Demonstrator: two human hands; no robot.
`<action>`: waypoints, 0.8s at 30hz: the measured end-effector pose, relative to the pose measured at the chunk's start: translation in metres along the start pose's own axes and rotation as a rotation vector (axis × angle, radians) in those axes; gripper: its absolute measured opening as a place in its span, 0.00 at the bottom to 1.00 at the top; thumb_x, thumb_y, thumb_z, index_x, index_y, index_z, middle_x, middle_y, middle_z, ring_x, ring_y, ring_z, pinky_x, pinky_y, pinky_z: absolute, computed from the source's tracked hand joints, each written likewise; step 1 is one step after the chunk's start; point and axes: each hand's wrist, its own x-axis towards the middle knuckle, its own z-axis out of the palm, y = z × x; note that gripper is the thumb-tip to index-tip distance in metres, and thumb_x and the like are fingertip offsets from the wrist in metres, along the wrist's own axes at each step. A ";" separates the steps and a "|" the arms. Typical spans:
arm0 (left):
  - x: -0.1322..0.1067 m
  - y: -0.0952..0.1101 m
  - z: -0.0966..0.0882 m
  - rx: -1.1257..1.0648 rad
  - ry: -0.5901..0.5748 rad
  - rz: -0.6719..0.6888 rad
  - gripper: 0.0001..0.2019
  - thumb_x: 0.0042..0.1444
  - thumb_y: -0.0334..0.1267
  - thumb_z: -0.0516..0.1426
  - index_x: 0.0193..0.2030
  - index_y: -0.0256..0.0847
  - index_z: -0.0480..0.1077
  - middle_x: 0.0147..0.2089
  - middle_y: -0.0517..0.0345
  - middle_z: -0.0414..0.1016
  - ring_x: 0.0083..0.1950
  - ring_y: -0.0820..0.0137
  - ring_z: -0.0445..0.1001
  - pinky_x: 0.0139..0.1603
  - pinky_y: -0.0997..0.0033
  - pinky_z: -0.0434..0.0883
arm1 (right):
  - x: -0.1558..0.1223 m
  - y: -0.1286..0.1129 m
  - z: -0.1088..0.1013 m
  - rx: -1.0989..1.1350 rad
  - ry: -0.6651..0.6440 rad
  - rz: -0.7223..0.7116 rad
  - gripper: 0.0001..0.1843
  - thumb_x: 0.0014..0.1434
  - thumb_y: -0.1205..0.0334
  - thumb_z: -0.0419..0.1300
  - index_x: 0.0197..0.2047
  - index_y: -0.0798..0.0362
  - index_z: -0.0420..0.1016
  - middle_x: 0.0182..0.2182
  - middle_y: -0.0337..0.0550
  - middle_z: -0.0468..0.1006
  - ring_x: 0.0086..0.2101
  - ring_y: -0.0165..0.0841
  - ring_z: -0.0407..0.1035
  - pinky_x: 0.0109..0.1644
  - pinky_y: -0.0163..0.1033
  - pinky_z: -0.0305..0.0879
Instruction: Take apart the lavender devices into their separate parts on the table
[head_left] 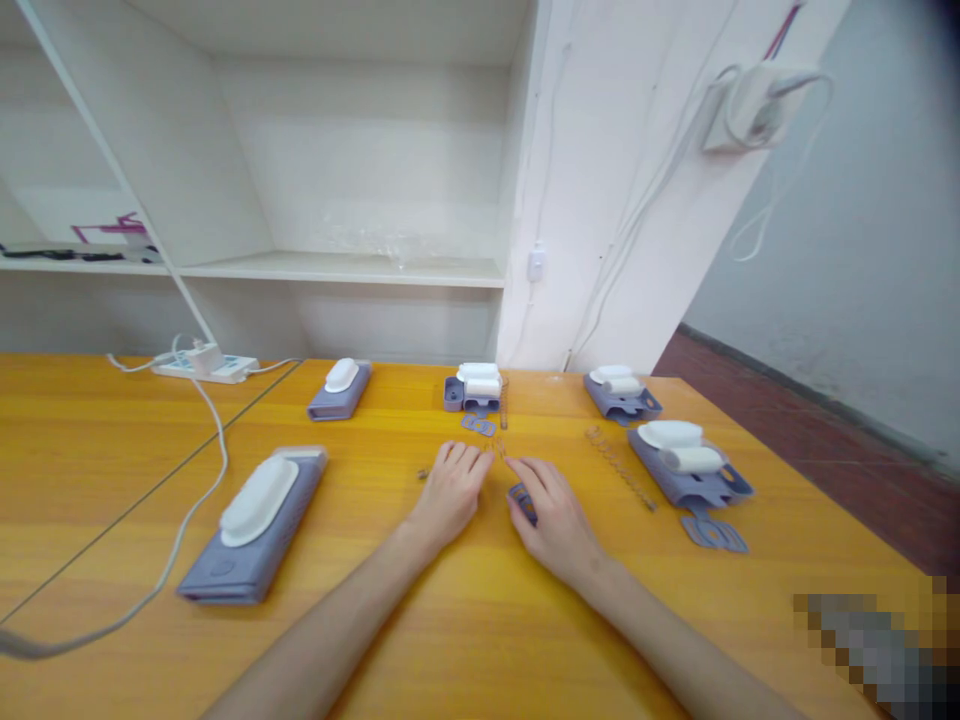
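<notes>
My left hand (448, 490) lies on the orange table (480, 620), fingers together and bent toward a small thin spring (498, 446) between the two hands. My right hand (553, 515) rests beside it, fingers curled over a small purple flat part (520, 497) and reaching to the same spring. What the fingertips pinch is too small to tell. Just beyond the hands stands an open purple device with a white roller (477, 386) and a loose purple plate (478, 425).
A closed purple device with a white top (255, 525) lies at the left, another (340, 390) further back. Two open devices (621, 392) (686, 462) sit at the right with a long spring (621, 467) and purple plate (712, 530). A white power strip (206, 366) and cable (210, 470) cross the left side.
</notes>
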 end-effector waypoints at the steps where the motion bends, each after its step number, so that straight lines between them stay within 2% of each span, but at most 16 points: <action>1: 0.000 0.000 -0.001 -0.031 0.014 0.039 0.13 0.58 0.25 0.47 0.47 0.37 0.65 0.40 0.52 0.70 0.43 0.64 0.64 0.46 0.61 0.62 | 0.001 0.000 0.001 -0.001 0.007 -0.012 0.27 0.57 0.68 0.52 0.61 0.54 0.57 0.52 0.51 0.65 0.51 0.39 0.60 0.56 0.46 0.61; 4: 0.000 0.000 -0.002 -0.091 0.056 0.154 0.11 0.60 0.28 0.46 0.45 0.37 0.66 0.39 0.52 0.70 0.42 0.66 0.64 0.45 0.63 0.63 | 0.003 0.000 0.003 -0.034 0.021 -0.051 0.30 0.56 0.70 0.52 0.63 0.54 0.54 0.56 0.52 0.61 0.54 0.41 0.57 0.58 0.48 0.59; 9: 0.001 0.003 -0.006 -0.106 0.068 0.329 0.11 0.62 0.29 0.44 0.39 0.37 0.67 0.37 0.53 0.70 0.41 0.68 0.65 0.47 0.64 0.63 | 0.003 0.001 0.003 -0.114 0.093 -0.050 0.22 0.57 0.71 0.51 0.55 0.53 0.64 0.50 0.52 0.65 0.50 0.42 0.60 0.53 0.49 0.62; 11: 0.001 0.004 -0.008 -0.087 0.070 0.360 0.11 0.63 0.30 0.44 0.38 0.37 0.67 0.38 0.53 0.70 0.42 0.68 0.65 0.47 0.64 0.63 | 0.004 0.002 0.000 -0.122 0.120 -0.029 0.20 0.57 0.70 0.51 0.53 0.53 0.66 0.45 0.51 0.66 0.46 0.42 0.62 0.50 0.49 0.63; 14: 0.000 0.003 -0.007 -0.068 0.085 0.339 0.11 0.63 0.30 0.45 0.40 0.38 0.67 0.39 0.52 0.70 0.42 0.68 0.65 0.47 0.63 0.64 | 0.009 0.007 -0.006 -0.056 0.099 -0.001 0.27 0.53 0.72 0.52 0.57 0.52 0.62 0.45 0.51 0.65 0.47 0.42 0.61 0.50 0.49 0.62; 17: -0.002 0.002 -0.005 -0.073 0.116 0.270 0.11 0.62 0.30 0.45 0.41 0.38 0.67 0.39 0.52 0.70 0.42 0.68 0.65 0.46 0.63 0.64 | 0.014 0.026 -0.009 0.099 0.087 0.108 0.33 0.48 0.74 0.51 0.59 0.52 0.57 0.50 0.50 0.62 0.51 0.40 0.60 0.56 0.48 0.60; 20: -0.002 0.001 -0.002 -0.080 0.128 0.245 0.11 0.62 0.29 0.45 0.42 0.38 0.67 0.40 0.52 0.71 0.42 0.68 0.65 0.45 0.63 0.63 | 0.019 0.056 -0.007 0.187 0.100 0.243 0.32 0.49 0.72 0.50 0.58 0.52 0.58 0.51 0.48 0.62 0.52 0.38 0.61 0.59 0.49 0.57; 24: -0.003 0.000 0.000 -0.087 0.122 0.250 0.10 0.62 0.29 0.46 0.42 0.38 0.67 0.40 0.52 0.70 0.42 0.67 0.65 0.45 0.64 0.63 | 0.020 0.093 -0.001 0.156 0.113 0.376 0.28 0.50 0.67 0.51 0.56 0.56 0.62 0.49 0.50 0.65 0.51 0.39 0.62 0.59 0.48 0.57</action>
